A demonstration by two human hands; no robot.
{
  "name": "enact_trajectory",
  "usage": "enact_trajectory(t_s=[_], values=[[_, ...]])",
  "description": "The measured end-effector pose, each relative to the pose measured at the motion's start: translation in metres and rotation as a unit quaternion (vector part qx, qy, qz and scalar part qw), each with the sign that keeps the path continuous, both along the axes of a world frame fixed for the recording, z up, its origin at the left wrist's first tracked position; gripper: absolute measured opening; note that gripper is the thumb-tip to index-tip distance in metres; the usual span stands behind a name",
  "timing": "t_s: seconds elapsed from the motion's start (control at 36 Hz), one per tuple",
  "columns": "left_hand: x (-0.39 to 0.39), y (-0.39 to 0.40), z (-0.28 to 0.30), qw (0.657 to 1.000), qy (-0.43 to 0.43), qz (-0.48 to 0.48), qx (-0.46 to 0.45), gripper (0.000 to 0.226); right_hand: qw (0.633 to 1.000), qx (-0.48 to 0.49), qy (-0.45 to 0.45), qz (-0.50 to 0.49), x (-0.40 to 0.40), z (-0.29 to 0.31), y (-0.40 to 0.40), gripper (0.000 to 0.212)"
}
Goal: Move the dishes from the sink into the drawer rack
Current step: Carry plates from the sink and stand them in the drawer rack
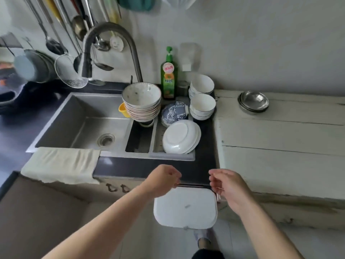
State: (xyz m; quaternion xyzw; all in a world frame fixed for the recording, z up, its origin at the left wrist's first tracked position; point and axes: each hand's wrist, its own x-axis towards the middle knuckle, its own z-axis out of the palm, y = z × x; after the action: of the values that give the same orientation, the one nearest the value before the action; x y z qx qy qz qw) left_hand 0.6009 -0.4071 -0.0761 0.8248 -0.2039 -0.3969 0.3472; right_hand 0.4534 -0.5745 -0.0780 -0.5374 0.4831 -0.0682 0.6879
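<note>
Hands low at the counter's front edge, side by side with a gap between: left hand [164,179] with fingers curled at a thin dark bar [194,185] running along the top of the pulled-out drawer front, right hand [226,184] likewise curled at the bar's other end; whether either truly grips the bar or only touches it, cannot tell. Directly below and between both hands, white rounded-rectangular tray [185,208] jutting out from under the counter. Beyond the hands, past a strip of dark countertop [149,169], steel sink [84,116] with its drain insert on the right side. Nearest the hands in that insert, stack of white plates [181,137] leaning upside down; just behind, blue-patterned bowl [174,113] tipped over; to the left of that, tall stack of speckled bowls [142,101] upright, with a yellow cup [123,109] touching its left side. White bowls [202,98] in two stacks at the sink's far right corner, beside a green dish soap bottle [169,75]. Curved faucet [110,49] arching over the basin. Pale cloth [61,165] draped over the sink's front left edge. Further right, on the whitish worktop [280,156], nested steel dishes [253,101], well apart from everything else. Ladles and strainer [70,71] hanging on the wall at far left
</note>
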Motion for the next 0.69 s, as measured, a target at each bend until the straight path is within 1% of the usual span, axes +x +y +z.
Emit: enact_trajectory(t_s=[0.03, 0.06, 0.08, 0.11, 0.14, 0.17, 0.19, 0.22, 0.31, 0.39, 0.44, 0.56, 0.69], values=[[0.006, -0.015, -0.010, 0.999, -0.015, -0.025, 0.021, 0.025, 1.000, -0.003, -0.002, 0.011, 0.011, 0.000, -0.013, 0.019], [0.013, -0.032, -0.015, 0.998, 0.002, -0.028, 0.050, 0.025, 1.000, -0.005, -0.005, 0.025, 0.021, 0.000, -0.028, 0.019], [0.022, -0.052, -0.020, 0.988, -0.022, -0.093, 0.125, 0.025, 0.999, -0.009, -0.006, 0.043, 0.030, -0.001, -0.046, 0.019], [0.032, -0.070, -0.027, 0.973, -0.068, -0.135, 0.172, 0.026, 0.998, -0.012, -0.006, 0.060, 0.039, -0.002, -0.065, 0.019], [0.040, -0.085, -0.031, 0.975, -0.082, -0.107, 0.176, 0.028, 0.997, -0.017, -0.001, 0.073, 0.045, -0.003, -0.078, 0.020], [0.049, -0.100, -0.034, 0.975, -0.128, -0.077, 0.162, 0.030, 0.996, -0.020, 0.006, 0.085, 0.050, -0.004, -0.089, 0.021], [0.059, -0.117, -0.037, 0.969, -0.171, -0.049, 0.170, 0.034, 0.995, -0.020, 0.013, 0.099, 0.054, -0.005, -0.102, 0.021], [0.067, -0.134, -0.039, 0.962, -0.206, -0.042, 0.174, 0.039, 0.993, -0.018, 0.015, 0.112, 0.059, -0.006, -0.114, 0.022], [0.087, -0.176, -0.055, 0.953, -0.233, -0.019, 0.190, 0.058, 0.990, -0.016, 0.023, 0.136, 0.073, -0.012, -0.143, 0.021], [0.087, -0.205, -0.072, 0.950, -0.219, -0.004, 0.224, 0.067, 0.988, -0.012, 0.032, 0.151, 0.078, -0.020, -0.163, 0.023], [0.083, -0.214, -0.084, 0.942, -0.234, 0.004, 0.241, 0.066, 0.988, -0.006, 0.034, 0.150, 0.077, -0.027, -0.174, 0.024], [0.074, -0.217, -0.092, 0.924, -0.294, 0.011, 0.244, 0.049, 0.992, -0.001, 0.038, 0.122, 0.073, -0.038, -0.186, 0.025], [0.074, -0.219, -0.092, 0.923, -0.310, 0.028, 0.225, 0.042, 0.990, 0.004, 0.041, 0.137, 0.075, -0.043, -0.195, 0.026]])
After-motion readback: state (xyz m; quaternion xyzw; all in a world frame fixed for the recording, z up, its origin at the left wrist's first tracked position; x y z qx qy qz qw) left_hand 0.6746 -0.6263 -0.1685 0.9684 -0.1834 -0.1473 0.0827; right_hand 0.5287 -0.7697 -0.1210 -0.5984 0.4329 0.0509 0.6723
